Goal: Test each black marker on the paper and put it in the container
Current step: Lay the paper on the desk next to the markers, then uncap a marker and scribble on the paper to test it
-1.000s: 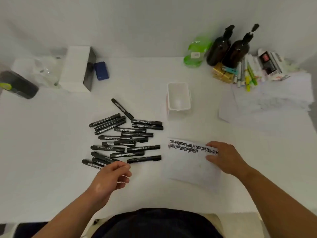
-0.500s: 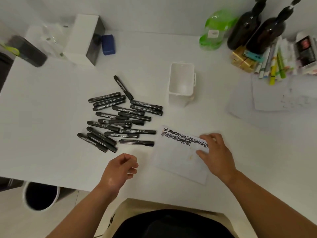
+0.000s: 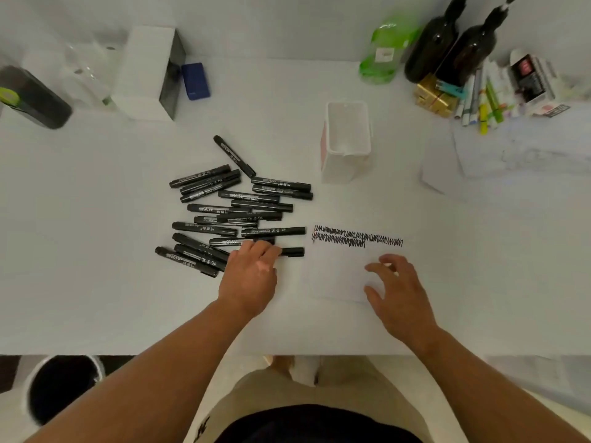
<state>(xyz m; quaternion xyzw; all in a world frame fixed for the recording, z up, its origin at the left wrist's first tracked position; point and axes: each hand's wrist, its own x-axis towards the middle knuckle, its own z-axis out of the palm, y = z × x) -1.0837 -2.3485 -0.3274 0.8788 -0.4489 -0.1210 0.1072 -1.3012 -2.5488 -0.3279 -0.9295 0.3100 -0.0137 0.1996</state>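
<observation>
Matte black plastic markers [image 3: 236,212], slim capped cylinders with white print, lie heaped on the smooth white counter [image 3: 96,298]; eighteen by my count, though they overlap. The left hand [image 3: 252,276] lays its fingers [image 3: 270,251] close together over the nearest marker [image 3: 292,251]; whether they grip it cannot be told. The right hand [image 3: 401,292] rests spread fingertips on one white paper sheet [image 3: 339,276] bearing two scribbled rows. One white rectangular plastic container [image 3: 347,135] stands upright beyond.
</observation>
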